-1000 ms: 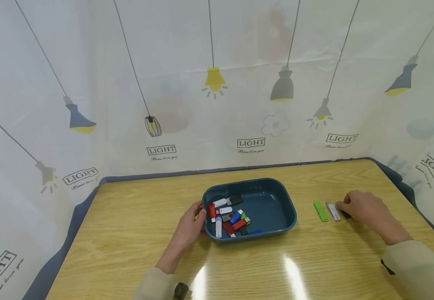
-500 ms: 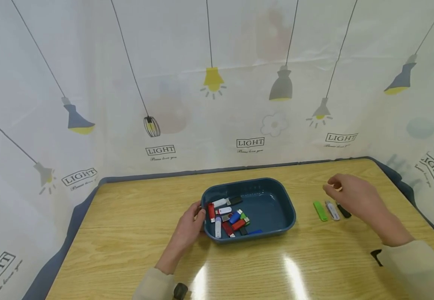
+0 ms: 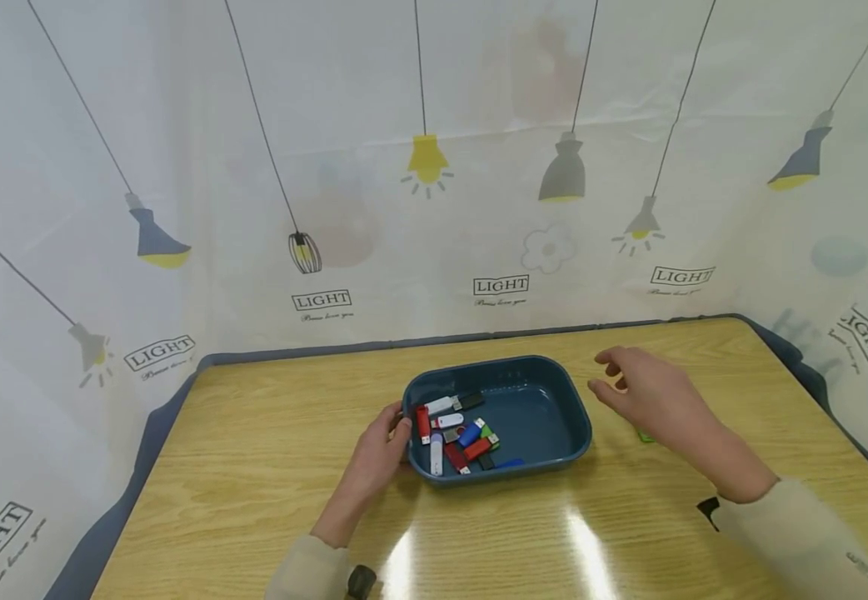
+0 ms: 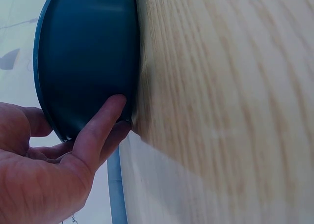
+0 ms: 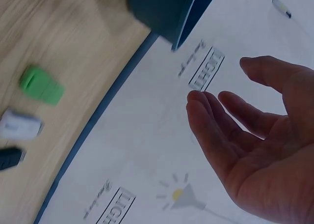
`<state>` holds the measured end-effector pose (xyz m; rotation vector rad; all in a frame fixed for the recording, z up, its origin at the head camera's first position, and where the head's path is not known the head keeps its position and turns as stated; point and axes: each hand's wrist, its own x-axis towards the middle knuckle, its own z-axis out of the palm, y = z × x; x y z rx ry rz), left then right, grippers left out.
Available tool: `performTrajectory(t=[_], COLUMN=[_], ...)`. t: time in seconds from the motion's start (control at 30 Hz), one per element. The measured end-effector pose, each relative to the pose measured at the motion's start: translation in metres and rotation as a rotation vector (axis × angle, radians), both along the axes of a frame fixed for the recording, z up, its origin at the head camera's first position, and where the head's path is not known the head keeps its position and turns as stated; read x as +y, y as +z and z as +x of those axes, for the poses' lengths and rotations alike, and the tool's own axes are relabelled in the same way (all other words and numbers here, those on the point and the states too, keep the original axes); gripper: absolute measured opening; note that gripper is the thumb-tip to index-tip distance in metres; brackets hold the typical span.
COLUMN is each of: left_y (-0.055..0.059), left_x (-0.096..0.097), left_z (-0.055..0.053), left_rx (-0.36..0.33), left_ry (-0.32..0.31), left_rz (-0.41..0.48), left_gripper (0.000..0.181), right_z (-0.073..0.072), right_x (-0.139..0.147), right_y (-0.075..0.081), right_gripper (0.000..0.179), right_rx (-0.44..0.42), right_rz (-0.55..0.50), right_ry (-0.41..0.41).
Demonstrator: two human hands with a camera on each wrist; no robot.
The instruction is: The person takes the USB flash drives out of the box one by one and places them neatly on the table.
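Observation:
At the table's centre stands a dark blue plastic tray (image 3: 546,417) with several USB flash drives (image 3: 471,450) of red, white, blue, green and black heaped in its left half. My left hand (image 3: 376,454) holds the tray's left end, thumb and fingers curved against its outer wall in the left wrist view. Over the table right of the tray hovers my right hand (image 3: 655,396), fingers loosely bent and nothing in them. It mostly hides three drives in the head view; the right wrist view shows a green one (image 5: 43,85), a white one (image 5: 20,126) and a black one (image 5: 11,157).
The wooden table (image 3: 269,467) runs back to a hanging cloth (image 3: 374,317) printed with lamps. The cloth also closes off both sides. Dark trim (image 3: 314,348) lines the table's far edge.
My right hand has let go of the black USB flash drive, risen from the table and moved left toward the tray. The left hand and the tray stay put.

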<state>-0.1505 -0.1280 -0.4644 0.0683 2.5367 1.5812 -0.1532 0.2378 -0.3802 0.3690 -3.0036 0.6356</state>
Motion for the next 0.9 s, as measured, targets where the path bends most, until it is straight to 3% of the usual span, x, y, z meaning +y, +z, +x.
performTrajectory(t=[0.23, 0.43, 0.63, 0.9], left_y=[-0.001, 0.000, -0.002, -0.001], left_x=[0.001, 0.000, 0.001, 0.000], left_z=[0.000, 0.000, 0.000, -0.001], left_rx=[0.000, -0.007, -0.034, -0.042], left_ry=[-0.007, 0.005, -0.002, -0.002], left_rz=[0.004, 0.009, 0.039, 0.065], left_gripper=[0.046, 0.046, 0.047, 0.047], right_z=[0.004, -0.004, -0.011, -0.020], right_x=[-0.039, -0.070, -0.100, -0.135], right_y=[-0.005, -0.020, -0.035, -0.051], right_gripper=[0.032, 0.026, 0.024, 0.024], right_rx=[0.084, 0.125, 0.085, -0.023], right_rz=[0.020, 0.009, 0.011, 0.076], right_ry=[0.077, 0.193, 0.268, 0.222])
